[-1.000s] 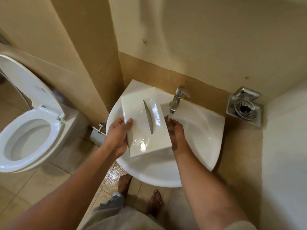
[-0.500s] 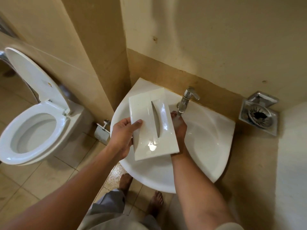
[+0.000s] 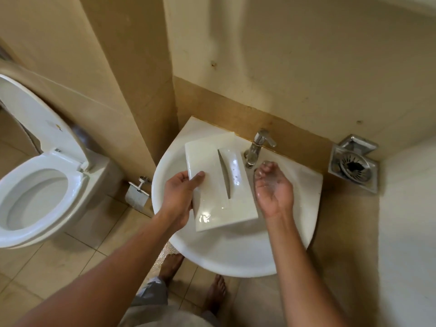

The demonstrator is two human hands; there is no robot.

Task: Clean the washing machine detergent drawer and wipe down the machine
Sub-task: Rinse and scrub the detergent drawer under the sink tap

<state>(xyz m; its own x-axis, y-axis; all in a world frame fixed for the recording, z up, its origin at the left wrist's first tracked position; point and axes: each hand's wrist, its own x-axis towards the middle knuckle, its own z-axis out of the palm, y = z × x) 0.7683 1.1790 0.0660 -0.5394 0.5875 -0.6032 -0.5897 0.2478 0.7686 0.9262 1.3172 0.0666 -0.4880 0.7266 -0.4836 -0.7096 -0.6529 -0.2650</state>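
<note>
Right hand point(image 3: 273, 187) has emerged from behind the drawer point(image 3: 219, 182) to its 3 o'clock, under the tap point(image 3: 258, 147): palm up, wet, fingers loosely cupped, empty. Left hand point(image 3: 179, 199) pinches the drawer's 9 o'clock edge over the sink point(image 3: 236, 256).

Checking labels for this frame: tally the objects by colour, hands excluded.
White: 3 - flat white plastic drawer panel, white ceramic corner basin, white toilet
Silver metal: 3 - chrome tap, square steel grate, small steel wall holder
Total: 6

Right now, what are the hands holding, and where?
The left hand grips the drawer by its left edge; the right hand holds nothing.
</note>
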